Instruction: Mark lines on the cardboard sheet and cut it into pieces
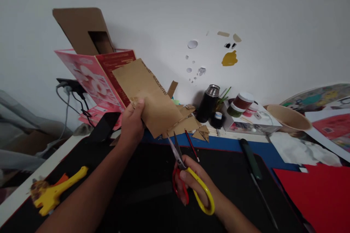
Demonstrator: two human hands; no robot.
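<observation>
My left hand [133, 121] grips a flat brown cardboard sheet [149, 94] by its left edge and holds it up, tilted, above the black mat [142, 196]. My right hand [198, 182] has its fingers through the red and yellow handles of a pair of scissors [182, 167]. The blades are slightly apart, with their tips at the sheet's lower edge. A thin red pencil [191, 145] lies just right of the blades.
Cardboard scraps [201, 131] lie behind the mat. A pink box [95, 76] and a brown carton [82, 28] lean on the wall. A yellow glue gun [54, 193] lies at the left, a black flask [207, 103] and paint jars [240, 103] at the back, red paper [319, 193] at the right.
</observation>
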